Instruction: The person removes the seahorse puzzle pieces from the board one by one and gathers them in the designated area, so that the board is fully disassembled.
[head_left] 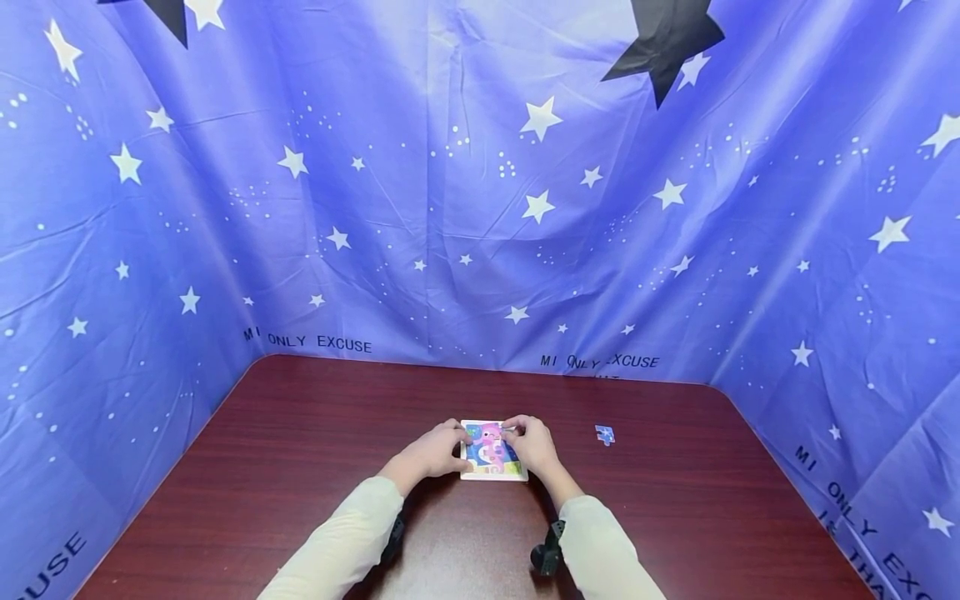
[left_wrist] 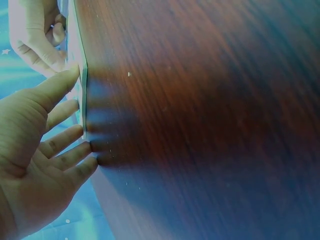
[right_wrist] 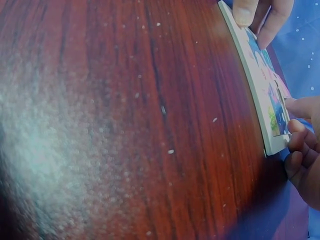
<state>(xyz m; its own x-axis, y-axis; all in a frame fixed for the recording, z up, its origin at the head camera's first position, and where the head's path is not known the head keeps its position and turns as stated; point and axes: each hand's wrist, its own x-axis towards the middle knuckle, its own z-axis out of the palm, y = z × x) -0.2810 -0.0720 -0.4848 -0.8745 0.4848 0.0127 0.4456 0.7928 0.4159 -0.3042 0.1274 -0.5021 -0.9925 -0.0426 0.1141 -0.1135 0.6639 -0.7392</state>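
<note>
A small jigsaw puzzle [head_left: 491,454] with a pink seahorse picture lies in a white-rimmed tray on the table. My left hand [head_left: 433,452] rests at the tray's left side. Its thumb touches the near rim, and the other fingers reach out fairly straight along the edge, as the left wrist view shows. My right hand [head_left: 534,446] is at the puzzle's right part, fingers curled. Thumb and fingertips seem to pinch a puzzle piece [right_wrist: 281,106] whose edge stands slightly raised; the fingers partly hide it. One loose blue puzzle piece [head_left: 604,435] lies to the right, apart from both hands.
The dark red-brown wooden table [head_left: 315,433] spreads out around the tray. A blue curtain [head_left: 480,208] with white stars hangs behind it and on both sides. A black device [head_left: 547,554] sits on the right wrist.
</note>
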